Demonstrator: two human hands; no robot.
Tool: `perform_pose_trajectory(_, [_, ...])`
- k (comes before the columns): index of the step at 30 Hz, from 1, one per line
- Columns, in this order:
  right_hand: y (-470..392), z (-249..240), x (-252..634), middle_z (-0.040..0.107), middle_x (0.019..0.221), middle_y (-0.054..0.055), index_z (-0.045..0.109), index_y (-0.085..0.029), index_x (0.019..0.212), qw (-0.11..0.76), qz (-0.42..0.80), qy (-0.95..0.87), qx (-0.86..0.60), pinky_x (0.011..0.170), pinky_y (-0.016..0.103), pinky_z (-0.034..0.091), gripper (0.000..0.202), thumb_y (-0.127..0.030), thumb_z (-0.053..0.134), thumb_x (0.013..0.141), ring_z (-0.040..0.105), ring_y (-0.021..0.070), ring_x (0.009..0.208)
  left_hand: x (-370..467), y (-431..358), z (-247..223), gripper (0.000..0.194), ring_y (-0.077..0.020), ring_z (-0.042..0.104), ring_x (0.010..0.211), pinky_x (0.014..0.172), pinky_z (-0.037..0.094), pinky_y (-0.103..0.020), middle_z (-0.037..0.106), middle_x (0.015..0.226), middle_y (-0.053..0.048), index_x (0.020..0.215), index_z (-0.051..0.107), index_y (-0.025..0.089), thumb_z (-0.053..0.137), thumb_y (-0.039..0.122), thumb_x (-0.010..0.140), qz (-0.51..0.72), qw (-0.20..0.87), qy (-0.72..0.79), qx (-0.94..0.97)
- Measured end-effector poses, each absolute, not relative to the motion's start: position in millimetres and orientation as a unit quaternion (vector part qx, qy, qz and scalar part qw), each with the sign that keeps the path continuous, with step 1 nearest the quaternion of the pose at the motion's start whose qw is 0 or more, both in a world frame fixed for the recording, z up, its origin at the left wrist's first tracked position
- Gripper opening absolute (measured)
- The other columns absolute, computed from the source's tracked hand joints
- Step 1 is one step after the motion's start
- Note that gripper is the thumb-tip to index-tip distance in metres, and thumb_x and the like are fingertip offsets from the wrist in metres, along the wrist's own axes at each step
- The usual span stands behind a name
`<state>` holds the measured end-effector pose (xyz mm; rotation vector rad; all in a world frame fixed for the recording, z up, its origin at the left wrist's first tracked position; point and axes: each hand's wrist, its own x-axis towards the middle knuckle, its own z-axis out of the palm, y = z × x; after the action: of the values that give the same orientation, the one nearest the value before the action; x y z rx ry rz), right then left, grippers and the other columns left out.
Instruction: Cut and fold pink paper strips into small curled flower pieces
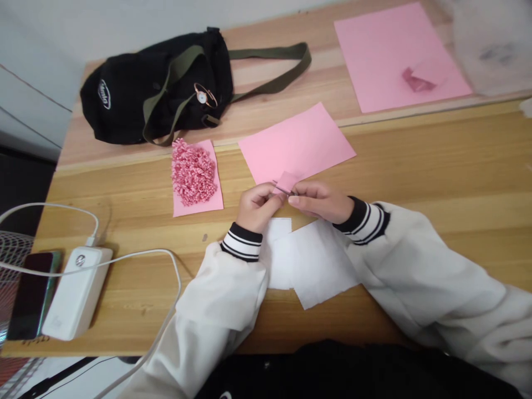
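Left hand (pixel 256 206): closed in a pinch at the left side of the piece, at one end of the rod.
Right hand (pixel 322 200): thumb and fingers gripping the other end of the rod; fingertips close to those of the left hand.
Piece (pixel 286 178): small, pink, between the two hands, in front of the near edge of the sheet as viewed; lower part meets the rod.
Rod (pixel 283 189): thin, dark, slanting from hand to hand across the piece; exact kind too small to tell.
Sheet (pixel 297 141): pink, flat on the table (pixel 436 183), just beyond the hands.
White papers (pixel 320 266): overlapping, below the hands and between the sleeves (pixel 233 299).
Curls (pixel 193 174): heaped, deeper pink, on a pink card (pixel 216 202) left of the hands.
Bag (pixel 124 105): black, lying at the far left, green straps (pixel 286 52) trailing right; watch (pixel 201 98) on top.
Large sheet (pixel 382 55): pink, far right, with a scrap (pixel 415 82) on it; plastic bag (pixel 494 50) beside.
Power bank (pixel 78 293): white, near left corner, cable (pixel 97 227) plugged in; phone (pixel 31 299) just beside it.
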<state>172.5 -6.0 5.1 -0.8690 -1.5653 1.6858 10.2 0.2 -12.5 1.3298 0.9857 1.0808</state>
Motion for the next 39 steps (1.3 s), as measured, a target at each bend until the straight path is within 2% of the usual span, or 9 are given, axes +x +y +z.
perform_pose_trajectory(16, [-6.2, 2.7, 173.2, 0.031, 0.046, -0.009, 0.051, -0.015, 0.071, 0.331, 0.642, -0.607, -0.331, 0.043, 0.022, 0.019, 0.038, -0.051, 0.054, 0.084, 0.025, 0.0056, 0.043, 10.6, -0.2, -12.9, 0.01, -0.0075, 0.045, 0.048, 0.049, 0.034, -0.022, 0.053, 0.05, 0.003, 0.057, 0.063, 0.016, 0.064, 0.021, 0.065, 0.463, 0.549, 0.416, 0.558])
perform_pose_trajectory(25, [-6.0, 5.0, 171.7, 0.032, 0.049, -0.008, 0.047, -0.016, 0.066, 0.332, 0.64, -0.609, -0.331, 0.044, 0.022, 0.02, 0.042, -0.054, 0.055, 0.083, 0.028, 0.0063, 0.047, 10.0, 0.1, -13.2, 0.012, -0.0081, 0.045, 0.049, 0.05, 0.035, -0.023, 0.053, 0.052, 0.003, 0.057, 0.062, 0.015, 0.068, 0.021, 0.066, 0.457, 0.565, 0.414, 0.548])
perform_pose_trajectory(39, [-5.8, -0.3, 173.4, 0.03, 0.048, -0.009, 0.045, -0.016, 0.064, 0.339, 0.632, -0.613, -0.332, 0.043, 0.022, 0.018, 0.039, -0.046, 0.054, 0.085, 0.026, 0.0052, 0.045, 9.3, -0.3, -14.9, 0.012, -0.0082, 0.045, 0.049, 0.05, 0.035, -0.023, 0.052, 0.051, 0.003, 0.058, 0.062, 0.016, 0.067, 0.023, 0.066, 0.457, 0.556, 0.413, 0.558])
